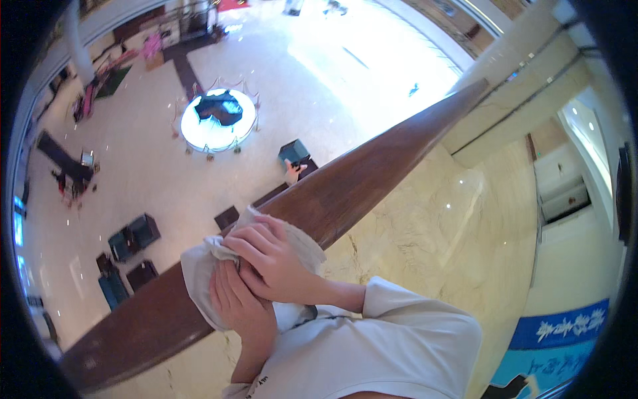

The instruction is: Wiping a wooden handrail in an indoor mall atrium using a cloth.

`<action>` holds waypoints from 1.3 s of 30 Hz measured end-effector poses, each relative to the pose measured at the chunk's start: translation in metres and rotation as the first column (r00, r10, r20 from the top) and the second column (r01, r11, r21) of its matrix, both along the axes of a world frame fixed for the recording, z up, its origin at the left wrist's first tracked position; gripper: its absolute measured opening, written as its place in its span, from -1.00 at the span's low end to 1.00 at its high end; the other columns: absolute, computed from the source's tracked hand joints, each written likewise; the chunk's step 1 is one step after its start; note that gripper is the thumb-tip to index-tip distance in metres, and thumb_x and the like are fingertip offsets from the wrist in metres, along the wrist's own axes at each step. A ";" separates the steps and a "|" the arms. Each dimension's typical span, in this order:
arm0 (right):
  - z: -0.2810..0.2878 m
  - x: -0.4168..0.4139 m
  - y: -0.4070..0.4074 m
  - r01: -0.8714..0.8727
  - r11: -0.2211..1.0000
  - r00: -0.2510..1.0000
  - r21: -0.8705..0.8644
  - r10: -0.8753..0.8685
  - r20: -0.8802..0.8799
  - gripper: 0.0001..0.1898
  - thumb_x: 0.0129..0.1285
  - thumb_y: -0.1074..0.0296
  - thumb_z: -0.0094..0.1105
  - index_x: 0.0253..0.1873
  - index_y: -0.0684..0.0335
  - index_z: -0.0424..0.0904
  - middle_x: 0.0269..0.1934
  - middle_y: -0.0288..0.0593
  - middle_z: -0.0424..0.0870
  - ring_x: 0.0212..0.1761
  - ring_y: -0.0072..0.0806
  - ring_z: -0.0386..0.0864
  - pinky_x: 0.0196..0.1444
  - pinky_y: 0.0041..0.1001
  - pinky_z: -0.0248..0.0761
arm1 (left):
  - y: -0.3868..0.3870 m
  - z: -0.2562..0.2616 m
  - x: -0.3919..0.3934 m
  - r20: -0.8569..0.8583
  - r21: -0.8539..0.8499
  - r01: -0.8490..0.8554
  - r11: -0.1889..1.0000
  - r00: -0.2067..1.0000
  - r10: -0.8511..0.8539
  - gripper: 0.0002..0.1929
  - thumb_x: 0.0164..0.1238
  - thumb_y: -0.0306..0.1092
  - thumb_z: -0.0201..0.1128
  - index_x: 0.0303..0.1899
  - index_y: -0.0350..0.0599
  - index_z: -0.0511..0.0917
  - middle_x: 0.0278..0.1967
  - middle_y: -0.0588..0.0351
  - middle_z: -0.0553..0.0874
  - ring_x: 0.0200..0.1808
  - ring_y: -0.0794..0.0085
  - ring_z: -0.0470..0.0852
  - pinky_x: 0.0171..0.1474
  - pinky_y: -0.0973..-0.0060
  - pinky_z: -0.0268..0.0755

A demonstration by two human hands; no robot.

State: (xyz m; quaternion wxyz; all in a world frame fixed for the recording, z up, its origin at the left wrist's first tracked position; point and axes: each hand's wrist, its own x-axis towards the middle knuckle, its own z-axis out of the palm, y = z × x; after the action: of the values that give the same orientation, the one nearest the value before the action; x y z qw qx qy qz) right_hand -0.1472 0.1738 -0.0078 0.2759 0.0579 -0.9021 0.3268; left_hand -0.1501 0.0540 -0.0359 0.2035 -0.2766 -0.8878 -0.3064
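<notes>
A broad brown wooden handrail [349, 189] runs diagonally across the view from lower left to upper right. Over it lies a pale grey-white cloth [199, 279], bunched near the middle and draped across the rail's top. My left hand [241, 301] grips the near part of the cloth, its fingers curled into the folds. Just above and to the right, overlapping it, my right hand [264, 254] clasps the cloth too, fingers bent over the bunched part. Both hands rest at the rail, and the fingertips are partly hidden in the fabric.
Beyond the rail, a lobby floor [149, 184] lies far below, with a dark piano [219, 107] on a round white platform and several armchairs [133, 237]. A person [294, 172] is among the seats. On my side are a marble floor [433, 234], a thick column [518, 99] and a blue banner [558, 324] bearing writing.
</notes>
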 end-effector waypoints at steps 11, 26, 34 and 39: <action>-0.007 0.031 0.051 0.118 0.988 0.982 0.099 -0.131 0.136 -0.61 0.39 0.25 0.11 0.26 0.18 0.46 0.14 -0.11 0.57 0.28 -0.15 0.47 0.48 0.11 -0.03 | 0.005 0.009 0.008 -0.089 -0.123 0.101 0.987 0.990 -0.112 -0.60 0.45 -0.36 -0.02 0.21 -0.39 0.39 0.14 -0.24 0.57 0.18 -0.08 0.56 0.24 0.00 0.31; 0.029 -0.010 0.050 0.328 0.914 0.847 -0.241 -0.397 -0.353 -0.61 0.22 0.73 0.09 0.12 0.26 0.61 -0.15 -0.07 0.44 -0.15 -0.29 0.50 -0.13 -0.47 0.41 | -0.015 0.045 -0.040 0.090 0.329 0.099 0.939 0.987 -0.136 -0.71 0.43 -0.49 0.05 0.09 -0.32 0.58 0.04 -0.18 0.66 0.11 -0.02 0.56 0.22 0.18 0.34; 0.021 -0.022 0.092 0.470 0.791 0.846 0.393 -0.530 0.056 -0.60 0.29 0.44 0.09 0.23 0.28 0.47 0.13 0.07 0.51 0.13 0.05 0.49 0.26 -0.02 0.27 | 0.014 0.051 -0.055 -0.030 -0.344 0.022 0.939 0.999 -0.034 -0.57 0.48 -0.16 0.06 0.24 -0.18 0.47 0.16 -0.10 0.60 0.21 0.07 0.53 0.34 0.09 0.22; 0.025 -0.013 0.028 0.353 0.926 0.930 0.134 -0.363 0.062 -0.60 0.32 0.27 0.10 0.21 0.25 0.49 0.20 0.06 0.52 0.33 -0.07 0.40 0.46 0.00 0.05 | -0.005 0.026 -0.059 0.106 -0.196 0.110 0.974 0.990 -0.091 -0.48 0.50 -0.06 0.03 0.30 -0.22 0.43 0.19 -0.12 0.59 0.24 0.08 0.52 0.34 0.09 0.20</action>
State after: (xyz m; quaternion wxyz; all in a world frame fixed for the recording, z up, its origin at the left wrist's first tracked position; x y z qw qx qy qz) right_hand -0.1598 0.2016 0.0171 0.2879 -0.1053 -0.9266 0.2179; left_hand -0.2094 0.0493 -0.0103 0.1159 -0.3252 -0.9079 -0.2379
